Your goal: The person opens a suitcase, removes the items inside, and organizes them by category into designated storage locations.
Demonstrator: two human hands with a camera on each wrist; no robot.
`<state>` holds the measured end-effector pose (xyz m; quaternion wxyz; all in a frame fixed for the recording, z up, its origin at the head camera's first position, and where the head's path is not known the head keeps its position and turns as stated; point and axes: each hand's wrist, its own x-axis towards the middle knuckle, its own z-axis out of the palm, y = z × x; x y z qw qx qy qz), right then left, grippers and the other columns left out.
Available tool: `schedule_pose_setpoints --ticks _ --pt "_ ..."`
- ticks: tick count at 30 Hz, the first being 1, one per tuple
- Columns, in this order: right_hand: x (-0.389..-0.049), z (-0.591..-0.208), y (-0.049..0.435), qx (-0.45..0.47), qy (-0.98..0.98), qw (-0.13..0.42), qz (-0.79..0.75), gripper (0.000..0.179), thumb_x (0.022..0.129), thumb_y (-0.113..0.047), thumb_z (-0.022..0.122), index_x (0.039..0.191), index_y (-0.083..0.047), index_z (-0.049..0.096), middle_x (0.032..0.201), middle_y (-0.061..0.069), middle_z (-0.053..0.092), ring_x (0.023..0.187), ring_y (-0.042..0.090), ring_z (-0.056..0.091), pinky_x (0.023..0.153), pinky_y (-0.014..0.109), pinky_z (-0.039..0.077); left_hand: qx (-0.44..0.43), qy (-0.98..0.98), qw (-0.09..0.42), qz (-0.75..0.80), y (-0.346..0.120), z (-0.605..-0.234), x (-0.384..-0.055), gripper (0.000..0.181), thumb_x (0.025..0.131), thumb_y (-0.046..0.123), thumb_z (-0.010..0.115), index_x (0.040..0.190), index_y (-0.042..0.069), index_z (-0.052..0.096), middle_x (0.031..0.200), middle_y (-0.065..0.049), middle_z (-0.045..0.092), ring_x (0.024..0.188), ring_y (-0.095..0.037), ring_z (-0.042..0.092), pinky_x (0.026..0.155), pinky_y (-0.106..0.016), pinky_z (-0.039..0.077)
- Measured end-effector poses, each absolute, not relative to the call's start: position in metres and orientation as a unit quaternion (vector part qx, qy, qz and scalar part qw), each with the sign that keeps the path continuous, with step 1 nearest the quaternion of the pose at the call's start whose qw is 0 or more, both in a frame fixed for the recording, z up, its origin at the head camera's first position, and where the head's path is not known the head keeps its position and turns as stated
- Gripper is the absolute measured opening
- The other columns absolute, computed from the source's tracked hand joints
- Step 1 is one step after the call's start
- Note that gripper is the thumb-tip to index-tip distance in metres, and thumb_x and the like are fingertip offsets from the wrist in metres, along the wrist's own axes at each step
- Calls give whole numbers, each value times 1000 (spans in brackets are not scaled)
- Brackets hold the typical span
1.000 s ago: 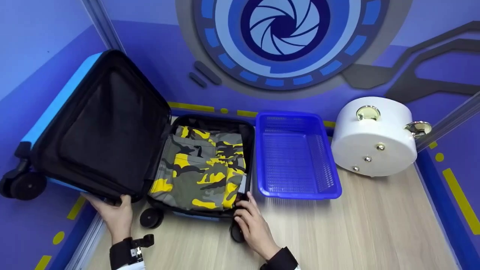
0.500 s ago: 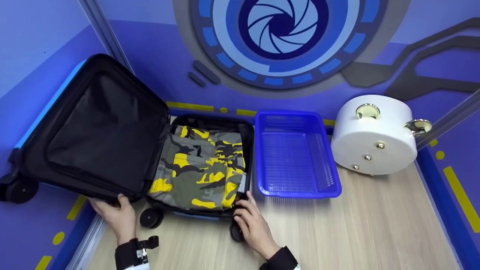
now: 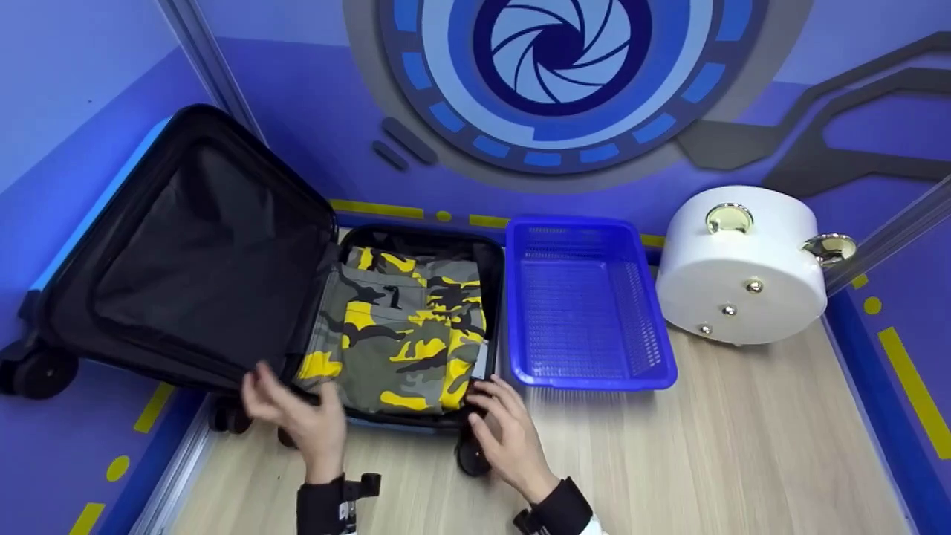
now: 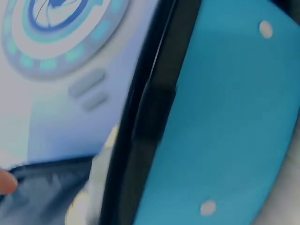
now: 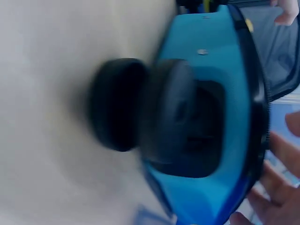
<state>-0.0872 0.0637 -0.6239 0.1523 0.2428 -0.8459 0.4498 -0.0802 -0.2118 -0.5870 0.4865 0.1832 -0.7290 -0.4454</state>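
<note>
A blue suitcase [image 3: 405, 431] with black lining lies open, its lid [image 3: 215, 267] tilted back to the left. Folded grey, black and yellow camouflage clothing [image 3: 401, 334] fills the base. My left hand [image 3: 301, 420], blurred, hovers near the hinge side at the front with fingers spread and nothing in them. In the left wrist view the teal shell [image 4: 225, 108] stands beside it. My right hand [image 3: 513, 438] rests its fingers on the base's front right corner, above a black wheel [image 3: 472, 453]; the right wrist view shows these fingers [image 5: 276, 187] along the rim.
A blue plastic basket [image 3: 524, 334] stands right of the suitcase. Farther right is a white drum-shaped thing [image 3: 743, 282] with gold knobs. Decorated blue walls enclose the wooden surface [image 3: 743, 446] at the back and sides.
The lid has swung lower to the left and now stays put. My left hand has let go of its front edge and moved right. My right hand stays at the corner.
</note>
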Motion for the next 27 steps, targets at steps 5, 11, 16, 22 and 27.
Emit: schedule_pose_setpoints --ticks 5,11,16,22,27 --pt "-104 -602 57 198 -814 133 530 38 96 -8 70 133 1 65 139 15 62 124 37 60 103 49 51 178 -845 282 -418 -211 -575 -95 78 86 6 71 155 -8 37 161 -32 13 145 -51 13 115 -65 20" --pt "-124 -584 55 136 -822 78 547 55 97 -13 67 147 5 51 155 23 46 138 44 48 113 57 40 201 -918 56 -337 -223 -567 -116 77 98 28 62 158 -8 29 163 -36 7 149 -55 5 118 -68 4" --pt "-132 -594 77 97 -912 137 375 51 94 -14 66 141 5 57 149 25 53 139 47 45 118 64 28 197 -926 10 -321 -225 -570 -125 78 100 33 59 160 -5 28 163 -38 10 150 -56 5 118 -70 5" --pt "-130 -611 103 133 -950 183 213 35 99 -24 67 127 -3 72 122 16 73 113 38 67 105 56 44 196 -929 6 -313 -225 -575 -126 80 101 34 60 162 -3 24 163 -37 11 151 -55 5 118 -70 6" --pt "-118 -615 107 163 -945 198 202 37 99 -30 70 128 -7 74 112 13 77 97 32 71 91 50 50 195 -928 2 -317 -226 -576 -127 80 101 34 59 162 -3 24 163 -37 12 151 -56 6 118 -70 8"
